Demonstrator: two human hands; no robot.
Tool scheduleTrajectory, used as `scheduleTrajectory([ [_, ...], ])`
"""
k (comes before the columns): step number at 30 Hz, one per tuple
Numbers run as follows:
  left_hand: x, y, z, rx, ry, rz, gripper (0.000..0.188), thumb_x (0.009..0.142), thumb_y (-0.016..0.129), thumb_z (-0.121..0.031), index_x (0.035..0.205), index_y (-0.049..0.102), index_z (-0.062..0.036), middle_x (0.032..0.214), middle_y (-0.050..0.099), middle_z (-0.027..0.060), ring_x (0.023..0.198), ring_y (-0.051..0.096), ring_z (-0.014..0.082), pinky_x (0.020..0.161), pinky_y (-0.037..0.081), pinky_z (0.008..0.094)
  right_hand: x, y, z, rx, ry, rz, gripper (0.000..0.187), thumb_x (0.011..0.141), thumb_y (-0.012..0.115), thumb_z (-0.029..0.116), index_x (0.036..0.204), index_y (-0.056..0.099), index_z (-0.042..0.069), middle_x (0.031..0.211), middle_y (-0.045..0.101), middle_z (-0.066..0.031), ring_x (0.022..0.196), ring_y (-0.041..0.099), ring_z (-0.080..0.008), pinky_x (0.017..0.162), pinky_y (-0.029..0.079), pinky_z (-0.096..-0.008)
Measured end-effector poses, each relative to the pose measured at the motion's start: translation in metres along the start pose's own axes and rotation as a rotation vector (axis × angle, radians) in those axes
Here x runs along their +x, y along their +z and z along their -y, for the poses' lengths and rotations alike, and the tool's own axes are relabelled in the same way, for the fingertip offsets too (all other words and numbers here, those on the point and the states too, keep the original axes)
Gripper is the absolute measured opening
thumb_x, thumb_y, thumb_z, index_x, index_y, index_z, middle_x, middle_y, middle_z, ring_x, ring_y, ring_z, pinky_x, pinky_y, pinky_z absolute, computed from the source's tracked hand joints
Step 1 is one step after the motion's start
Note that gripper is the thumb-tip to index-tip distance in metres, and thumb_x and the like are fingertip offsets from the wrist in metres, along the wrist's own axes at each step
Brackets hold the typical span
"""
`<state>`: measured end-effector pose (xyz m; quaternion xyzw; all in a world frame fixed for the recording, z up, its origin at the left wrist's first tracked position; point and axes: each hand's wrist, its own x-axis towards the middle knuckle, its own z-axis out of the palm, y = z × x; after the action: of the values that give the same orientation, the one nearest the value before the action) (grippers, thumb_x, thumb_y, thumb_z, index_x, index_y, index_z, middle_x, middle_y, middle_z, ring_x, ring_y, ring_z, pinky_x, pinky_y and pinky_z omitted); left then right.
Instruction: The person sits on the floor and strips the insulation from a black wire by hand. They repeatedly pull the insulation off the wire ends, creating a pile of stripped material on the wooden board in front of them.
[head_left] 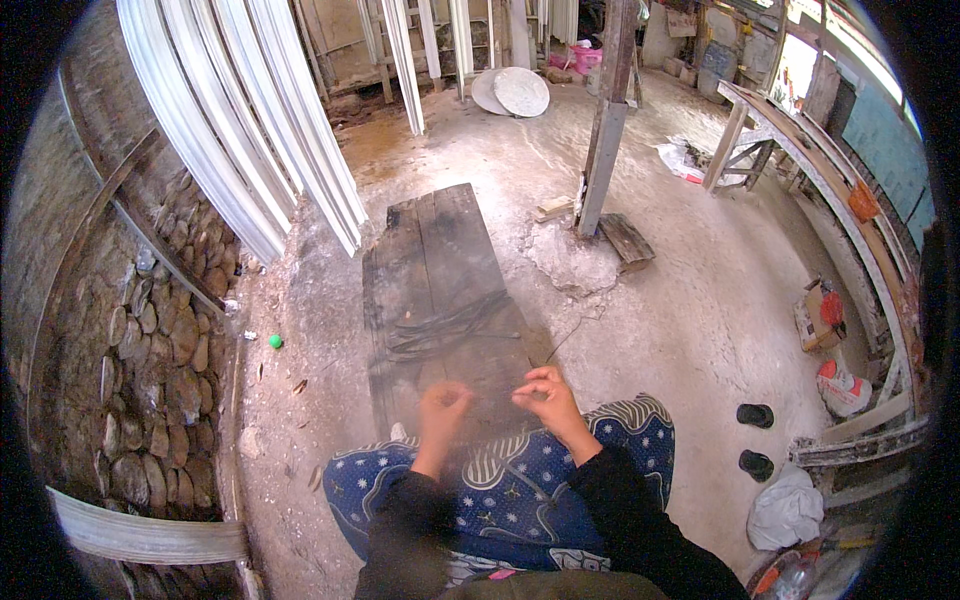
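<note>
Held left hand (445,415) and right hand (550,402) apart near blue patterned cloth (522,492), both curled inward; could not tell whether gripping anything. Saw dark strips (455,328) at twelve o'clock on the blackened worktop (440,242), a post (604,145) at one.

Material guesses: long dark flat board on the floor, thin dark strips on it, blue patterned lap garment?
Long dark flat board: likely wood, dull and worn; a plank-like lengthwise seam shows.
Thin dark strips: unclear, perhaps rubber or plant fibre; slender, bunched, finish too blurred to judge.
Blue patterned lap garment: fabric, apparently matte; drapes over the legs, pale motifs.
</note>
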<state>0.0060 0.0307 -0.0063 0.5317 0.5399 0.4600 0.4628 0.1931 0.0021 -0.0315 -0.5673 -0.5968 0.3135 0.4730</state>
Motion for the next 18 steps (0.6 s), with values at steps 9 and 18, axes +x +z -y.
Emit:
scheduleTrajectory([
  [9,0.004,-0.002,0.022,-0.047,-0.05,-0.092,0.01,0.07,0.065,-0.006,0.066,0.057,-0.0017,0.066,0.056,0.0008,0.057,0.05,0.0069,0.054,0.039,0.0195,-0.004,-0.003,0.036,0.594,0.066,0.659,0.018,0.073,0.065,0.017,0.088,0.065,0.007,0.107,0.052,-0.0067,0.109,0.041,-0.0193,0.091,0.032,-0.0318],
  [18,-0.008,0.01,0.025,0.321,0.308,0.032,0.006,0.071,0.063,-0.004,0.073,0.059,-0.001,0.07,0.054,0.006,0.064,0.053,0.0135,0.057,0.041,0.0242,-0.007,0.002,0.031,0.488,0.05,0.51,0.011,0.069,0.068,0.011,0.074,0.061,0.004,0.074,0.059,-0.0022,0.078,0.054,-0.0145,0.073,0.041,-0.0264],
])
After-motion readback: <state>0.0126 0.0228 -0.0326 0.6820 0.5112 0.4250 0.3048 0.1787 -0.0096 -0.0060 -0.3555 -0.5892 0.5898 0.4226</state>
